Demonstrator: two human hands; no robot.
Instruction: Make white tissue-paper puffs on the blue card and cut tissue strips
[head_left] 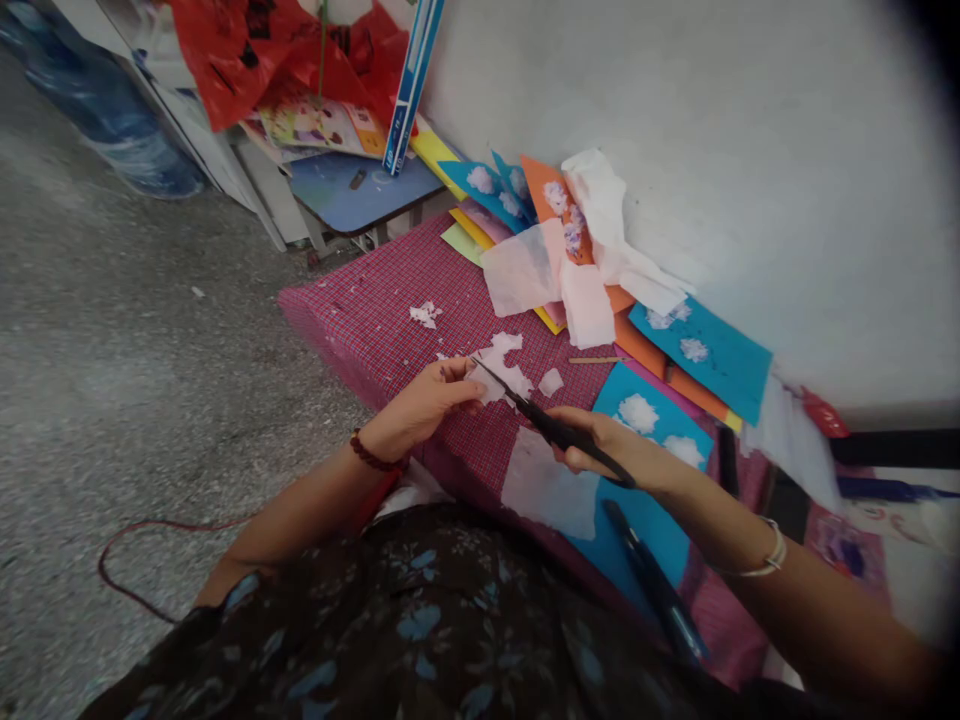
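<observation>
My left hand pinches a piece of thin white paper with ragged, cut edges above the checked tablecloth. Black scissors are in my right hand, fingers wrapped round the handles. Their blades point left and reach over the paper, right by the left fingertips. A small white scrap lies just right of the blades. Under my right hand is a blue card with fluffy white paper flowers on it, and a white sheet overlaps its left side.
Cut scraps lie at left on the cloth. Coloured cards with paper flowers, such as an orange card, lean by the wall under crumpled tissue. A thin stick lies mid-table. A blue stool stands beyond.
</observation>
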